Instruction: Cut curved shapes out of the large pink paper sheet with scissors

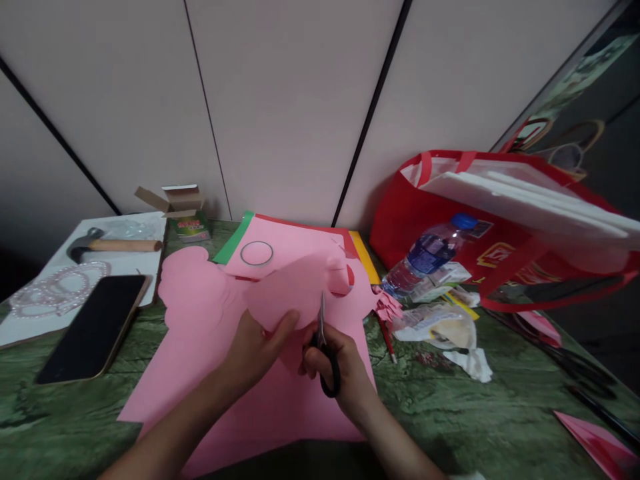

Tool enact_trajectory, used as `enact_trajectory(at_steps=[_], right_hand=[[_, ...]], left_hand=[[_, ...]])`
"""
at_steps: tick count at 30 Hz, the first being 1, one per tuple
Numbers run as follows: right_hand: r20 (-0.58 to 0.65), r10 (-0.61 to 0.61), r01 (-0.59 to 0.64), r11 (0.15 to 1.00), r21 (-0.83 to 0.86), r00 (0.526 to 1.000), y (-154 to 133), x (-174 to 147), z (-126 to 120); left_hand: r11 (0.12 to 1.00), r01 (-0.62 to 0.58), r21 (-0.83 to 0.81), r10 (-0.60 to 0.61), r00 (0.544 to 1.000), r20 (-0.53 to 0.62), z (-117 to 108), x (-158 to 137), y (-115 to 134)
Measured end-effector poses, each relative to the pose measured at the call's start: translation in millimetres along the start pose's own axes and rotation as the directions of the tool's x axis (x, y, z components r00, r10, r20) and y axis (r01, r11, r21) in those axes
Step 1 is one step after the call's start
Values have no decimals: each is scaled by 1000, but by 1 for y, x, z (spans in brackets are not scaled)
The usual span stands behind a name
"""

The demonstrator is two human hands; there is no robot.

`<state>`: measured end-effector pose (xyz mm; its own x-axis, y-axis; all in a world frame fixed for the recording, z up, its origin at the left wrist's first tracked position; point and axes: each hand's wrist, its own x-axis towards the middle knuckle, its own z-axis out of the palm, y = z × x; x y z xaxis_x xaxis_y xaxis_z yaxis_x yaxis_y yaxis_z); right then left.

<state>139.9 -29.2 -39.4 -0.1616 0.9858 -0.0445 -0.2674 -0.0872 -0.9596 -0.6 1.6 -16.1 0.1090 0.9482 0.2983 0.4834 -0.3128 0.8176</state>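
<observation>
My left hand (265, 347) is closed on a piece of pink paper (287, 290), thumb on top and the other fingers mostly hidden beneath. Black-handled scissors (327, 363) are in my right hand (340, 367), with fingers in the loops. Their blades point away from me and meet the right part of the held paper, where a cut strip curls up. Under both hands lie larger pink sheets (280, 413), some with scalloped edges. Behind them, a dark ring (257, 253) rests on pink paper over green, red and yellow sheets.
To the left are a phone (95, 330), a hammer (120, 246), clear beads (60, 290) and an opened small box (187, 223). A water bottle (430, 257), a red bag (400, 207), a pencil (387, 340) and crumpled wrappers (437, 327) are on the right. A wall panel (285, 100) stands behind.
</observation>
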Motion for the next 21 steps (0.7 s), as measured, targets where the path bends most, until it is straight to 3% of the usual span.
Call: enact_trajectory(at_steps=[3,5,7,8,11,15,21], right_hand=[[1,-5,5,1000,20,1000,3,0,1],[-2,-13,13,1000,13,1000,3,-1,1],[13,-21,22,1000,-15,1000,3,-2,1],[12,-23,23,999,-28,1000,2,-2,1],[18,-14,15,998,-58,1000,0,-2,1],[26,-11,12,998,-57,1000,-3,-2,1],[25,-50,51,997,-59,998,-4,-1,-1]], left_hand=[[951,-216,223,254,954,-157,2,1,-4],[937,-255,240,299,938,-174,2,0,-2],[985,-137,107,151,979,-135,1,-2,4],[1000,-25,17,26,998,-63,0,-4,8],[962,221,-161,-206,973,103,-1,-8,18],[912,295,-283,-263,953,148,-1,-8,22],[901,321,-293,-294,947,133,0,-6,21]])
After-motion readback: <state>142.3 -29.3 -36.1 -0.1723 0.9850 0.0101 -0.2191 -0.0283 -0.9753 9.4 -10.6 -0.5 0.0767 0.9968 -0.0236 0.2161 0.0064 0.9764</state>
